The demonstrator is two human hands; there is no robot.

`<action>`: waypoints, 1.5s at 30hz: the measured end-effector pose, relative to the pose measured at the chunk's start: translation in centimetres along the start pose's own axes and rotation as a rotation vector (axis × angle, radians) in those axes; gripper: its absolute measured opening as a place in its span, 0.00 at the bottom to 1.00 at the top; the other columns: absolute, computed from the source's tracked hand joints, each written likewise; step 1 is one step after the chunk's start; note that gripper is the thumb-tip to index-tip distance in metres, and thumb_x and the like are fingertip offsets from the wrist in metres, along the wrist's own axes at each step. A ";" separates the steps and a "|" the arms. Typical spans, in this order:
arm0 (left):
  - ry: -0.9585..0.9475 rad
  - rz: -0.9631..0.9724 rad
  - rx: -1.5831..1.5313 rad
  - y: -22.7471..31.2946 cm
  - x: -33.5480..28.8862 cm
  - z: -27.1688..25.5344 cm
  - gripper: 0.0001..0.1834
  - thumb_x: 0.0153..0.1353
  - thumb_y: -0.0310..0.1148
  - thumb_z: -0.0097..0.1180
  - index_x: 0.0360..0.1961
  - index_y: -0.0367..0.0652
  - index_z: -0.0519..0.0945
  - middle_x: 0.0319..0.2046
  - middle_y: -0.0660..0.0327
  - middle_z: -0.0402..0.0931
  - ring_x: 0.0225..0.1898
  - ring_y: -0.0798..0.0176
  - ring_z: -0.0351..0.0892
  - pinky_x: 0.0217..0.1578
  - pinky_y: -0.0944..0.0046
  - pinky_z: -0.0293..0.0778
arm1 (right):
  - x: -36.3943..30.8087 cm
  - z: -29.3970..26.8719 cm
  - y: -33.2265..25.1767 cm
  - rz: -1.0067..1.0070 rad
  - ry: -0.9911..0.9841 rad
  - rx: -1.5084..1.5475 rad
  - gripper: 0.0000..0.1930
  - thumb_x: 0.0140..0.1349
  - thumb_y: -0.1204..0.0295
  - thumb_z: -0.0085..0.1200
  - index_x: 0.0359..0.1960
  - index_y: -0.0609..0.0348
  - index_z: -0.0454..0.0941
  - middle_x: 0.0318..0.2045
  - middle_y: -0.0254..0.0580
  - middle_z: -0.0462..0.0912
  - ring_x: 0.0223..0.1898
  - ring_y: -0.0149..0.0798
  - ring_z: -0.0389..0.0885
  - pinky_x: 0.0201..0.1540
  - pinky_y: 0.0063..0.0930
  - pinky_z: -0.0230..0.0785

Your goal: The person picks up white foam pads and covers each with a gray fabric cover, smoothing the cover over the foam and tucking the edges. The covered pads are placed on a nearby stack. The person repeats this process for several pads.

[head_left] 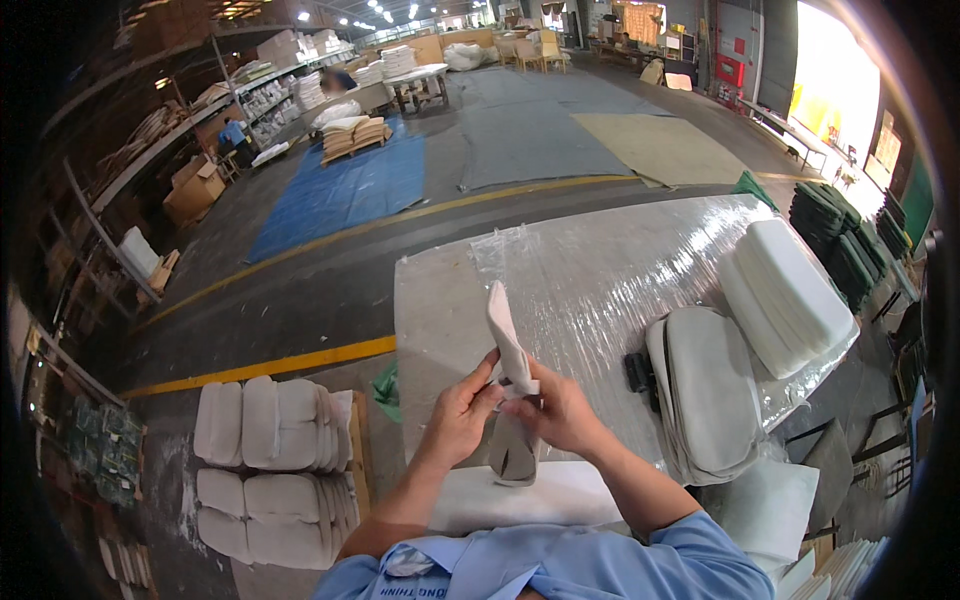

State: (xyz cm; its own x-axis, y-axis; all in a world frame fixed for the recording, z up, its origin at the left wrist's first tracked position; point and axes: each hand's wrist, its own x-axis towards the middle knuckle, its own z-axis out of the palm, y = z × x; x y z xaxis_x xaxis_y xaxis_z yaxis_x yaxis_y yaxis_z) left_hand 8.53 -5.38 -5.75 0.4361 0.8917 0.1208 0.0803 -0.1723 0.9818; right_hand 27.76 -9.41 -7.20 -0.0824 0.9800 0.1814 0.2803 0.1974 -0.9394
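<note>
Both my hands grip a pale grey fabric piece, which looks like a narrow cushion cover, above the near part of the plastic-covered table. My left hand pinches its middle from the left. My right hand closes on it from the right, with a small white strip beside the fingers. The upper end stands up and curves; the lower end hangs below my hands and shows a dark slit. Right in front of my body lies a white foam pad.
At the table's right are a stack of grey covers, a stack of white foam pads and a small black object. Grey cushions are piled on a pallet at left. Shelving runs along the far left; chairs stand right.
</note>
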 end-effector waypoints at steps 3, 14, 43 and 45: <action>0.054 0.067 0.059 -0.2 -0.1 -0.9 0.25 0.79 0.32 0.54 0.75 0.45 0.72 0.49 0.60 0.87 0.46 0.74 0.78 0.50 0.72 0.73 | 0.4 -1.7 1.1 0.116 0.005 0.026 0.21 0.72 0.76 0.59 0.65 0.63 0.78 0.45 0.37 0.88 0.50 0.31 0.83 0.52 0.28 0.76; 0.462 0.515 0.786 3.7 -1.0 -1.7 0.16 0.73 0.29 0.59 0.59 0.35 0.82 0.48 0.50 0.87 0.52 0.46 0.86 0.52 0.57 0.81 | 1.7 -2.4 1.7 -0.089 0.430 0.105 0.22 0.61 0.87 0.52 0.56 0.61 0.84 0.44 0.41 0.84 0.45 0.35 0.84 0.51 0.29 0.76; -0.100 -0.121 -0.847 1.2 -2.7 -1.6 0.20 0.66 0.37 0.69 0.57 0.42 0.82 0.45 0.68 0.84 0.47 0.71 0.81 0.52 0.68 0.74 | 2.6 -6.0 4.7 -0.073 -0.013 0.632 0.43 0.66 0.65 0.70 0.78 0.60 0.60 0.69 0.45 0.73 0.69 0.40 0.70 0.73 0.42 0.62; -0.237 -0.140 -0.786 0.9 -3.3 -2.0 0.26 0.62 0.37 0.73 0.60 0.41 0.81 0.49 0.66 0.85 0.51 0.69 0.82 0.57 0.66 0.74 | 1.3 -5.5 5.7 -0.029 -0.129 0.679 0.31 0.65 0.68 0.70 0.68 0.61 0.74 0.62 0.44 0.81 0.64 0.40 0.77 0.71 0.43 0.65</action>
State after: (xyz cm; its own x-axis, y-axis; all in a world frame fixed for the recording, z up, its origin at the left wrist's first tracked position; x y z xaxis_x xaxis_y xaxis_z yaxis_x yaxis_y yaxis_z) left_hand 5.37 -7.63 -4.94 0.6530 0.7561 0.0425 -0.4632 0.3545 0.8123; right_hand 34.50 -6.87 -10.77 -0.2058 0.9551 0.2130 -0.3810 0.1222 -0.9165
